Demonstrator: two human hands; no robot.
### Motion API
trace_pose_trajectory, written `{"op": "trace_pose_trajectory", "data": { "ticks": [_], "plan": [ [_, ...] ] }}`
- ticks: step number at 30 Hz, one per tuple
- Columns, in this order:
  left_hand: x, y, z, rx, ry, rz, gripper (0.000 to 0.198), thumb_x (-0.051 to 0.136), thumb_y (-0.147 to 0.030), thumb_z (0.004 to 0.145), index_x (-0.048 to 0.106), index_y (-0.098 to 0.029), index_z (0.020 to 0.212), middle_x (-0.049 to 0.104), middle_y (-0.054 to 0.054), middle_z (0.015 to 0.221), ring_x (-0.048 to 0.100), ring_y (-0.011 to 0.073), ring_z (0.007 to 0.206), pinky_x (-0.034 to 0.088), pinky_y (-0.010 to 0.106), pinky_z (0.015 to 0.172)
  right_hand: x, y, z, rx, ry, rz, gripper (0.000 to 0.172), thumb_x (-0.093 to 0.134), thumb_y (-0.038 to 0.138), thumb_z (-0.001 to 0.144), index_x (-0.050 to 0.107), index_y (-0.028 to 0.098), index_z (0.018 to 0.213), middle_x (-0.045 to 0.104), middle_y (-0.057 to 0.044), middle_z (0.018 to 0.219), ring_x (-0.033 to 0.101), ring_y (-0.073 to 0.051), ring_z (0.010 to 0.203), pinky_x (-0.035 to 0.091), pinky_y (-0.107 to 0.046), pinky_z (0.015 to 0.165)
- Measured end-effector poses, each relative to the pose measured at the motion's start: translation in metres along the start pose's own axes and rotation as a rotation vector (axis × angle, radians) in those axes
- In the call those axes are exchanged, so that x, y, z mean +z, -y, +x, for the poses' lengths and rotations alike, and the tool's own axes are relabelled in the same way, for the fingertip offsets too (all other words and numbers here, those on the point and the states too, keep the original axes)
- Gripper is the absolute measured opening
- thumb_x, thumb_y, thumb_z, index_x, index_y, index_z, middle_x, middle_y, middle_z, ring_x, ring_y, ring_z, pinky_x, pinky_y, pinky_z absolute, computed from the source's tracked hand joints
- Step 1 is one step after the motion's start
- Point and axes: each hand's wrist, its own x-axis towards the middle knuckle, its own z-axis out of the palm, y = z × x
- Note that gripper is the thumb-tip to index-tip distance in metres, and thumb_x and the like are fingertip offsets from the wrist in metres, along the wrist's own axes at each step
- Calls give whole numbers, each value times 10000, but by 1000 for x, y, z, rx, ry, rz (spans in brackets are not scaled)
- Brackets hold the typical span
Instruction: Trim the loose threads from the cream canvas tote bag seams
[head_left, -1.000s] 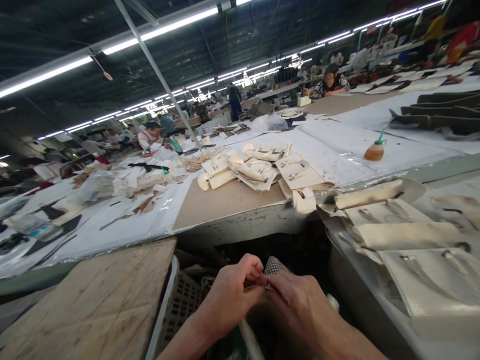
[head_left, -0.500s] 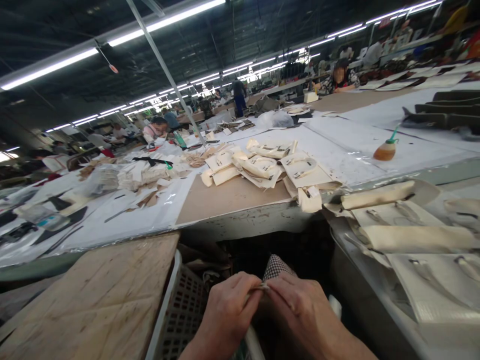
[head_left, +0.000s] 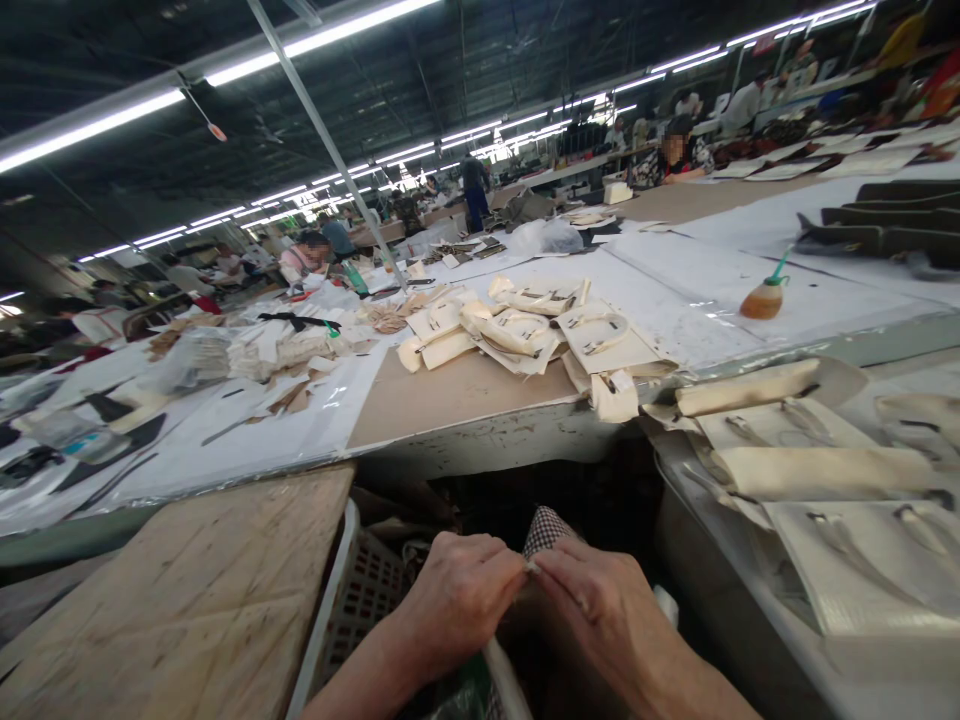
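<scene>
Low in the head view, my left hand (head_left: 459, 592) is closed in a pinch, its fingertips meeting those of my right hand (head_left: 600, 605). Between them shows a bit of a thin pale strip (head_left: 532, 567), and both hands grip it. Most of the strip is covered by my fingers, so its kind cannot be made out. Just behind my right fingers rises a dark-and-white checked cloth (head_left: 545, 528), its lower part hidden by the hands. To the left of my left hand is a pale plastic basket (head_left: 352, 590) with a slotted wall.
Cream bag pieces with handles (head_left: 517, 330) lie piled on the long worktable (head_left: 450, 400). More cream bags (head_left: 847, 540) rest at the right. An amber squeeze bottle (head_left: 763, 297) stands beyond. A worn board (head_left: 180, 590) is at left. Several people work further back.
My left hand has turned, its forearm swinging out leftward and its knuckles rising. Less of the strip shows between my fingertips. My right hand has hardly moved.
</scene>
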Motion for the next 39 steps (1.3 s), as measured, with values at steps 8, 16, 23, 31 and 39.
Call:
{"op": "trace_pose_trajectory", "data": {
  "ticks": [8, 16, 23, 31, 39],
  "plan": [
    [-10, -15, 5, 11, 234, 160, 134, 558, -67, 873, 567, -153, 975, 687, 25, 831, 651, 209, 691, 482, 305, 579, 1, -1, -2, -16, -16, -20, 329, 348, 213, 1014, 625, 190, 837, 602, -27, 728, 598, -158, 627, 408, -263, 561],
    [-5, -30, 8, -7, 201, 292, 132, 586, -37, 802, 562, -159, 846, 658, 28, 751, 624, 219, 604, 498, 310, 497, -4, 2, 1, 11, 5, -11, 293, 387, 199, 998, 639, 198, 849, 628, -25, 742, 616, -147, 639, 450, -237, 589],
    [4, -27, 17, -97, 187, 254, 123, 532, -65, 829, 604, -159, 794, 678, 46, 748, 657, 255, 657, 493, 336, 529, -8, -3, 3, 50, 49, -51, 326, 370, 221, 1016, 640, 202, 834, 688, -27, 755, 672, -156, 698, 452, -231, 610],
    [-13, -10, 9, -240, 279, 56, 213, 464, -106, 915, 627, -208, 822, 719, -8, 752, 698, 230, 671, 447, 297, 551, -13, -4, -16, 46, 192, -104, 239, 398, 126, 908, 582, 181, 1049, 739, -37, 762, 718, -209, 605, 405, -277, 494],
    [-5, -16, 7, -306, 236, 15, 220, 461, -152, 925, 643, -189, 808, 717, 13, 763, 694, 222, 725, 445, 295, 632, -25, 2, -14, 101, 197, -31, 287, 339, 181, 981, 625, 205, 971, 719, -19, 723, 697, -196, 604, 451, -268, 519]
  ]
}}
